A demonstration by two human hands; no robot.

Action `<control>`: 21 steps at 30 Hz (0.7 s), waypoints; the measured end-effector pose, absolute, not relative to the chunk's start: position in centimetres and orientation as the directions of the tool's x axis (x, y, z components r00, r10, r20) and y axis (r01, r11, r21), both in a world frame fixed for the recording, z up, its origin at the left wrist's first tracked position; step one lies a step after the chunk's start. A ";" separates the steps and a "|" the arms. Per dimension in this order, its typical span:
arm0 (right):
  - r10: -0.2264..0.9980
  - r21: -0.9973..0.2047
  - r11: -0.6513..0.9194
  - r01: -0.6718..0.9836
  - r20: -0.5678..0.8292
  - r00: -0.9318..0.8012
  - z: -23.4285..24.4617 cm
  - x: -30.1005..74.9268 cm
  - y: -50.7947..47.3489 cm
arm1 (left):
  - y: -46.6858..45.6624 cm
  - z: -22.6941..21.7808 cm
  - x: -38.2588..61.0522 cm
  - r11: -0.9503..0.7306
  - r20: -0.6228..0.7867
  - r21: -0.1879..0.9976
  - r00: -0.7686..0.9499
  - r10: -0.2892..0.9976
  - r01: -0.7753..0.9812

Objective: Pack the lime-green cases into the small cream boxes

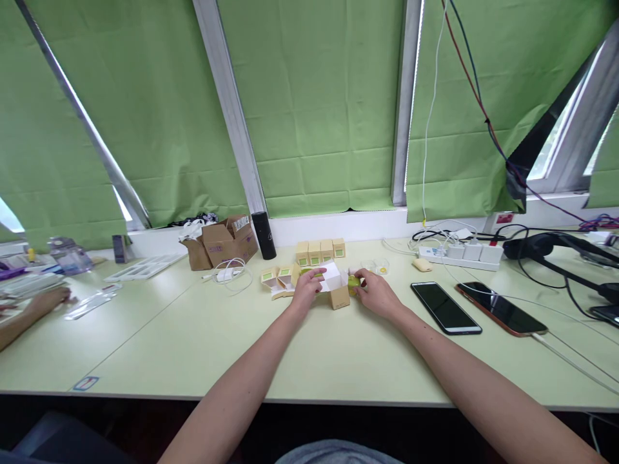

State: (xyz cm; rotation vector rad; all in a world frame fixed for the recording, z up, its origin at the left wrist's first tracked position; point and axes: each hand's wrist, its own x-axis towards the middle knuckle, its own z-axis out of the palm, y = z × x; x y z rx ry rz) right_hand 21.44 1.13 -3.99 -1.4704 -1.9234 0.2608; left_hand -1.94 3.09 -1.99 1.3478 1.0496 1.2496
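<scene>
My left hand is closed on the left side of a small open tan carton with white flaps, in the middle of the pale table. My right hand pinches a small green item at the carton's right side. Two open tan cartons lie just left of my left hand. A row of several shut tan boxes with green labels stands behind the hands.
Two phones lie at right, one on a cable, beside a white power strip and black headset. A brown cardboard box and black cylinder stand at back left. Another person's hand rests at far left.
</scene>
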 end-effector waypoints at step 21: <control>0.730 -0.721 0.590 0.363 0.669 0.143 -0.9 21.7 0.2 | 2.5 -1.9 -1.5 -0.200 0.197 0.980 0.242 0.950 -0.014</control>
